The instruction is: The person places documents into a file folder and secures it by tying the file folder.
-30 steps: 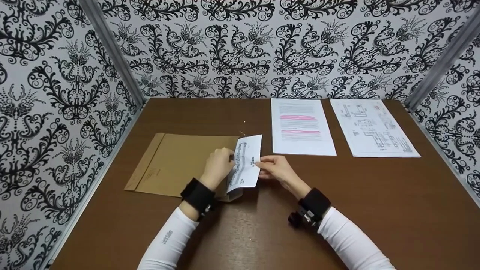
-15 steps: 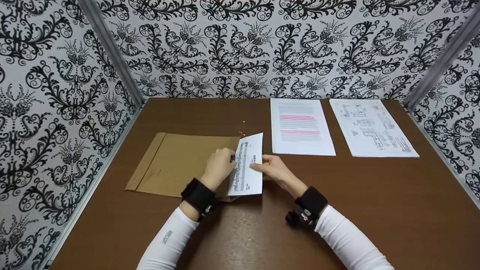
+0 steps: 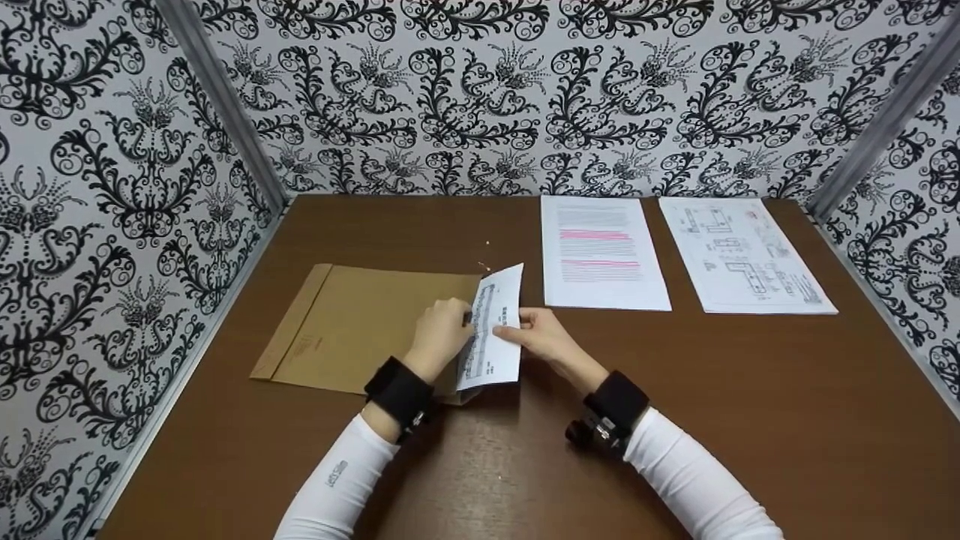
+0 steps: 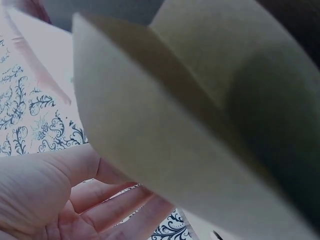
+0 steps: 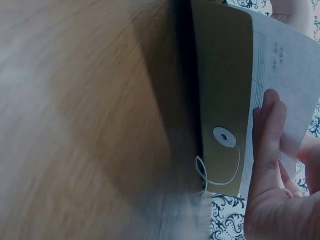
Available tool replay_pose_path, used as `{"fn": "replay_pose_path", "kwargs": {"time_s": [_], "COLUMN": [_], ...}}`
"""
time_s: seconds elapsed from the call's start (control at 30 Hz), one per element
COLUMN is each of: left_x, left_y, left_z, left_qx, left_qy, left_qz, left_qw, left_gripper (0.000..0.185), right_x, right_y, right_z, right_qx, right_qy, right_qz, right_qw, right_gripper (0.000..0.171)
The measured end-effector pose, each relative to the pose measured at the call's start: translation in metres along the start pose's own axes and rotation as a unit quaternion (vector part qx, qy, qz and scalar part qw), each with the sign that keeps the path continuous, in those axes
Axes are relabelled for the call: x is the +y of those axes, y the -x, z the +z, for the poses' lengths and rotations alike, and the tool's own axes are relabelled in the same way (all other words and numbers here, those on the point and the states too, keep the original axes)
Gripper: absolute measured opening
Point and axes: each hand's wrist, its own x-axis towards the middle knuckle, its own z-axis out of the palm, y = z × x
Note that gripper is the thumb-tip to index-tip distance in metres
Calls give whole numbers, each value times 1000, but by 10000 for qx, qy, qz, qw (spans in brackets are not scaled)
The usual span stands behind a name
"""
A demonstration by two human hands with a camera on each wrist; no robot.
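A brown paper envelope (image 3: 360,315) lies flat on the table, its open end to the right. My left hand (image 3: 442,334) grips the upper edge of that mouth; in the left wrist view the envelope (image 4: 145,125) gapes beside the left hand's curled fingers (image 4: 115,205). White printed paper (image 3: 495,337) stands partly inside the mouth, its outer part tilted up. My right hand (image 3: 547,337) pinches the paper's right edge, thumb on the printed face. In the right wrist view, a round white button (image 5: 224,136) with a loose string sits on the envelope's flap (image 5: 220,60), below the paper.
Toward the back right lie a stack of text pages with pink highlighted lines (image 3: 604,255) and a stack of technical drawings (image 3: 746,255). The brown table (image 3: 720,390) is bounded by patterned walls (image 3: 480,97) at the back and sides.
My right hand has shifted slightly left, its thumb reaching farther over the paper. The paper's outer part has flattened and then tilted again. The left hand keeps its grip on the envelope.
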Motion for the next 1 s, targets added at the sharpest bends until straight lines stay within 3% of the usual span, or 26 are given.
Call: {"fn": "replay_pose_path", "kwargs": {"time_s": [0.33,0.5,0.7,1.0], "left_x": [0,-1,-2,3], "left_y": [1,1,0,2], "left_z": [-2,-3,-3,-6], "left_qx": [-70,35,126,280], "left_qy": [126,-4,-77,-97], "left_qz": [-19,-41,-77,-102], "left_qw": [9999,10000,9999,9995], "left_gripper": [18,19,22,23], "right_x": [8,15,20,25], "right_y": [-2,-2,-1,3], "right_z": [1,-1,-1,1], "right_qx": [-15,48,195,408], "right_qy": [458,563,91,-364], "right_qz": [-243,87,548,607], "right_qw": [9987,9984,9983,9967], "right_gripper": [33,34,34,31]}}
